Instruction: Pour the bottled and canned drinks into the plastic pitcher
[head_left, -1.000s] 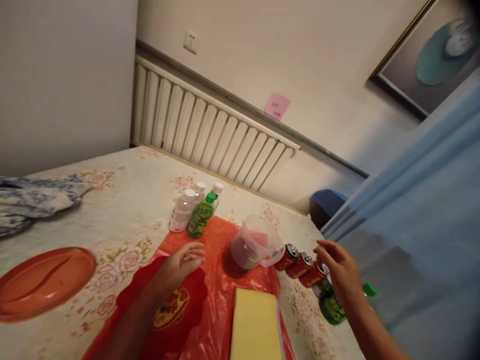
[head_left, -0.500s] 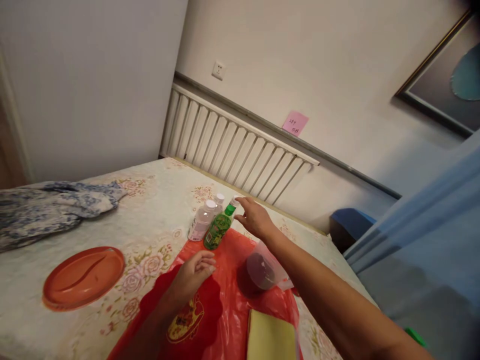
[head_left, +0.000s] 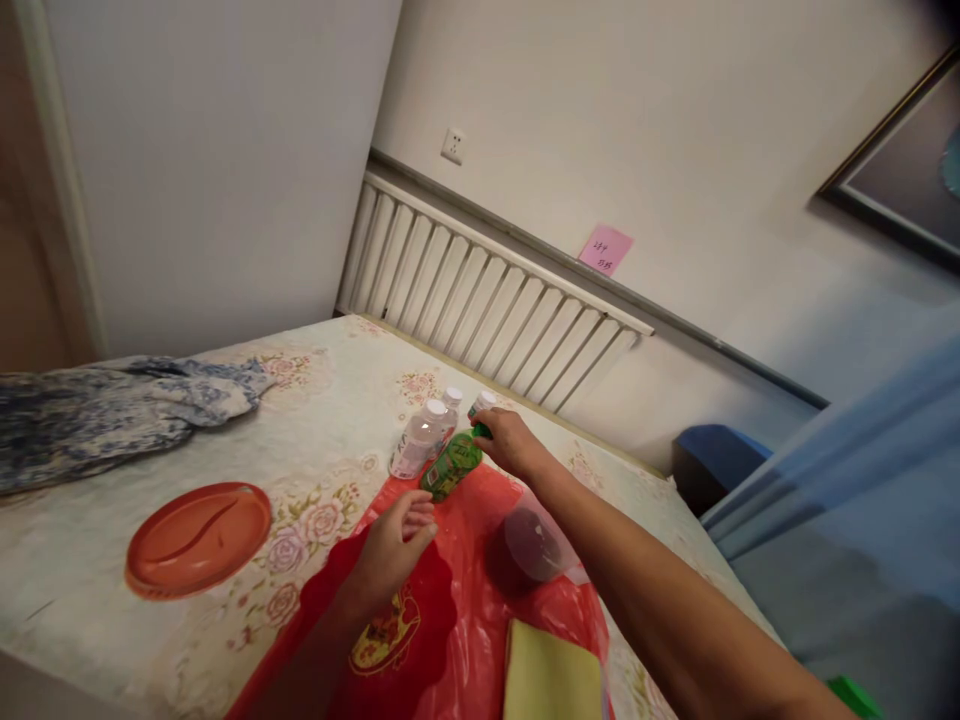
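My right hand (head_left: pixel 510 440) is closed around the neck of a green drink bottle (head_left: pixel 454 465), which leans to the right. My left hand (head_left: pixel 396 545) is close to the bottle's base, its fingers loosely bent and apart from the thumb, with nothing in it. Below that hand lies a red scalloped tray (head_left: pixel 431 640) with a gold and yellow picture. Two clear white-capped bottles, the nearer one (head_left: pixel 418 440) with a pale label, stand to the left of the green bottle. Another white-capped bottle (head_left: pixel 482 402) shows behind it, partly hidden.
A red plastic bag (head_left: pixel 480 560) lies under the tray. On it are a translucent round container (head_left: pixel 534 540) and a yellow book-like block (head_left: pixel 555 675). An orange-red oval plate (head_left: pixel 199 540) and bunched patterned cloth (head_left: pixel 135 415) are on the left of the flowered tablecloth (head_left: pixel 330 380).
My right hand has come down and taken hold of the green bottle's neck, and the bottle now tilts more to the right. My left hand has moved nearer to its base.
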